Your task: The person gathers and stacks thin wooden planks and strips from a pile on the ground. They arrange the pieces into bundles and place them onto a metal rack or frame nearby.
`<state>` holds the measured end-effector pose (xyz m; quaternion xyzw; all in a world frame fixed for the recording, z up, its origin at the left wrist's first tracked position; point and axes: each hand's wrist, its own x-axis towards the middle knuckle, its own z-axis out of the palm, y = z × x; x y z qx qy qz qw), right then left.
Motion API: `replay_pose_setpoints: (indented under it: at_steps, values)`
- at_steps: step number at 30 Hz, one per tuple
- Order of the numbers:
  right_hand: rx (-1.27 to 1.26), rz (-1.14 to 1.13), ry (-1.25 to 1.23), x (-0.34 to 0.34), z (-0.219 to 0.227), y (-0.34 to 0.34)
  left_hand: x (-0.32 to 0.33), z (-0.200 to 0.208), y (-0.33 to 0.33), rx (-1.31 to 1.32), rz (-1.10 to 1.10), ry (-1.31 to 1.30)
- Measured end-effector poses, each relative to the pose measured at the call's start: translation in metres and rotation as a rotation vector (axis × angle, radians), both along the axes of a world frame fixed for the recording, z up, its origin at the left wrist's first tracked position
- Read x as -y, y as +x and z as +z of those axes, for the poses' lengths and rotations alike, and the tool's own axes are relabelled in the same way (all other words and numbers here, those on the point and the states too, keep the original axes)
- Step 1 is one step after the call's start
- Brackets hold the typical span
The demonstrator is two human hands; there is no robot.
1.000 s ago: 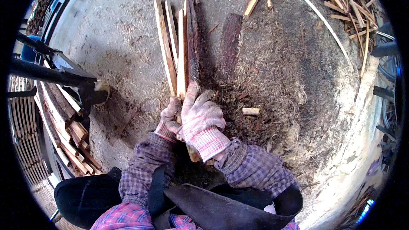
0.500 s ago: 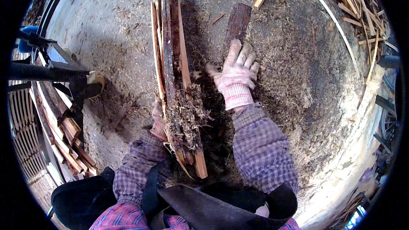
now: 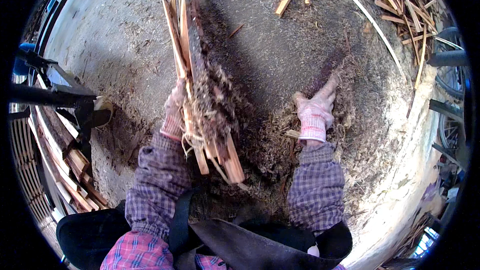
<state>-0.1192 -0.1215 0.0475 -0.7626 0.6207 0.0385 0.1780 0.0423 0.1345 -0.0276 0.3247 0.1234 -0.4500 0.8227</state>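
Note:
My left hand (image 3: 173,107), in a pale, dirty work glove, is closed around a bundle of split wood sticks (image 3: 192,35). The bundle stands lengthwise in front of me, with a clump of shredded brown bark fibre (image 3: 217,95) clinging to its near half and a loose strand hanging by the wrist. To the right, my right hand (image 3: 317,107), gloved alike, is low over the litter. Its fingers close on a dark flat piece of wood (image 3: 330,65), which is blurred and points away to the upper right.
Fibrous litter (image 3: 270,155) covers much of the grey ground (image 3: 125,35). A heap of thin sticks (image 3: 400,0) lies at the far right, with a pale curved strip (image 3: 372,25) beside it. Stacked split wood (image 3: 62,140) and a dark metal frame (image 3: 55,95) stand at the left.
My right hand has swept right and slightly nearer, the dark piece of wood moving with it. The bundle in my left hand has shifted left and turned, its far end leaning left.

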Motion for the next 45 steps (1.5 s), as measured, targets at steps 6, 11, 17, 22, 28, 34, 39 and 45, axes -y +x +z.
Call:
replay_pose_setpoints:
  at_steps: [6,11,17,22,28,34,39,45]
  values:
    - [-0.102,-0.104,-0.089,0.027,-0.008,0.004,0.053,0.035,0.053,0.414,-0.167,0.546]
    - [-0.226,-0.052,-0.089,0.029,-0.023,0.015,0.080,0.029,0.052,0.360,-0.134,0.546]
    - [-0.233,-0.101,0.089,0.046,0.000,0.026,0.073,0.041,0.053,0.154,-0.054,0.482]
    - [-0.149,-0.193,0.178,0.073,0.000,0.017,0.069,0.028,0.053,0.133,0.017,0.434]
    - [0.176,-0.112,0.323,0.073,0.006,0.051,0.079,0.049,0.053,0.182,0.012,0.425]
    - [0.693,0.247,0.338,0.085,0.048,0.144,0.072,0.041,0.054,0.252,0.006,0.434]
    - [0.474,0.681,-0.257,0.077,0.123,0.247,0.068,0.019,0.067,0.140,-0.007,0.296]
    - [0.831,0.518,0.321,0.023,0.043,0.283,0.072,0.021,0.061,0.152,0.052,0.282]
